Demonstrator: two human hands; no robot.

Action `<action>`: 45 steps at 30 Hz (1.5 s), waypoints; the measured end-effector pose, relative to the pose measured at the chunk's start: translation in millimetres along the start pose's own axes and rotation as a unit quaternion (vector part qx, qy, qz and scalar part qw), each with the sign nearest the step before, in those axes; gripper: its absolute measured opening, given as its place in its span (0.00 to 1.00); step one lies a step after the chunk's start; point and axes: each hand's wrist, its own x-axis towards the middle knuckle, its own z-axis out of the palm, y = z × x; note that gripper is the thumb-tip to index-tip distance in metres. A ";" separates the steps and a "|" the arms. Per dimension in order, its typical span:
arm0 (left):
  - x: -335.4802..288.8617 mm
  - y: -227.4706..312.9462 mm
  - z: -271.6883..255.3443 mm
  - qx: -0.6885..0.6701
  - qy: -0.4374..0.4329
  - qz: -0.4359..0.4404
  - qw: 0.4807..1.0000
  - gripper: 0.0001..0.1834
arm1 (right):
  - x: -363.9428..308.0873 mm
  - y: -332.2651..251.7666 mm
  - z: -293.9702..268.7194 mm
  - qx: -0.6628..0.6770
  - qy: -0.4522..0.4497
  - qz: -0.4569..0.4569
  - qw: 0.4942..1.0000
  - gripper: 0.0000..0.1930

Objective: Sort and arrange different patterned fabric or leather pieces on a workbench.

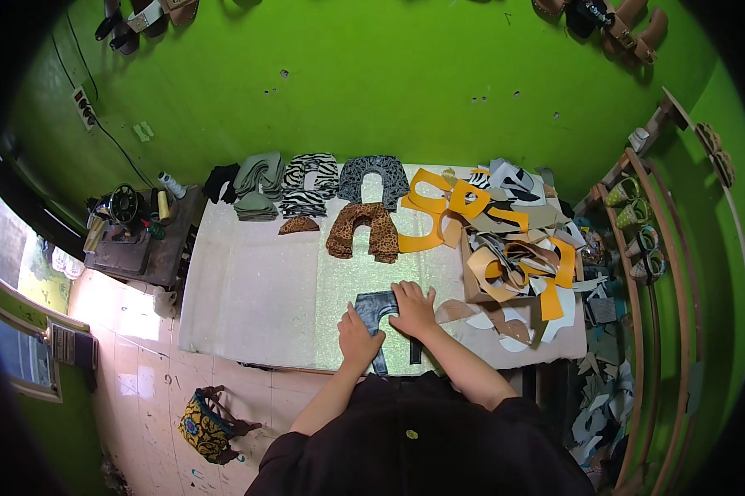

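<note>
A dark grey, shiny U-shaped shoe-upper piece (376,303) lies near the front edge of the white-topped table. Across its left side rests my left hand (358,340), fingers forward and thumb apart from them. My right hand (414,309) lies on its right side with the fingers stretched out. Both hands press on the piece from above, and they hide part of its two legs. Beyond them are leopard-print U-shaped pieces (362,231), with a stack of dark patterned ones (373,175) behind.
Zebra-print pieces (310,175) and grey-green pieces (259,175) are stacked at the back left. On the right a box (474,288) overflows with yellow, white and grey offcuts. A sewing machine (124,202) stands left, a patterned stool (206,426) below, and a wooden rack (678,289) right.
</note>
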 end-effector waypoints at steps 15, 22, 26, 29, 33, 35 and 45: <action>22.2 -10.7 1.9 -0.004 0.066 0.044 0.997 0.45 | 37.1 -4.3 13.4 -0.033 -0.140 -0.077 0.987 0.21; 25.2 -11.8 8.1 -0.014 0.029 0.037 0.999 0.45 | 19.6 0.7 5.5 0.008 -0.127 -0.040 0.991 0.32; 30.2 -19.7 11.5 -0.029 0.024 0.017 0.999 0.48 | 6.4 -5.9 -16.3 0.089 -0.068 -0.030 0.993 0.35; 30.7 -16.2 9.9 0.003 0.039 -0.021 0.999 0.54 | -1.7 7.8 -58.3 0.119 -0.029 -0.009 0.992 0.32; 25.7 12.7 -9.5 -0.059 0.109 -0.033 0.992 0.50 | -14.8 55.6 -122.4 0.132 0.127 0.042 0.982 0.21; 27.8 18.1 -11.7 -0.085 0.139 -0.024 0.986 0.47 | -17.1 91.7 -140.3 0.093 0.187 0.075 0.975 0.19; 13.7 133.3 -6.0 -0.147 0.201 0.175 0.952 0.32 | -37.5 248.3 -227.0 0.010 0.322 0.360 0.875 0.30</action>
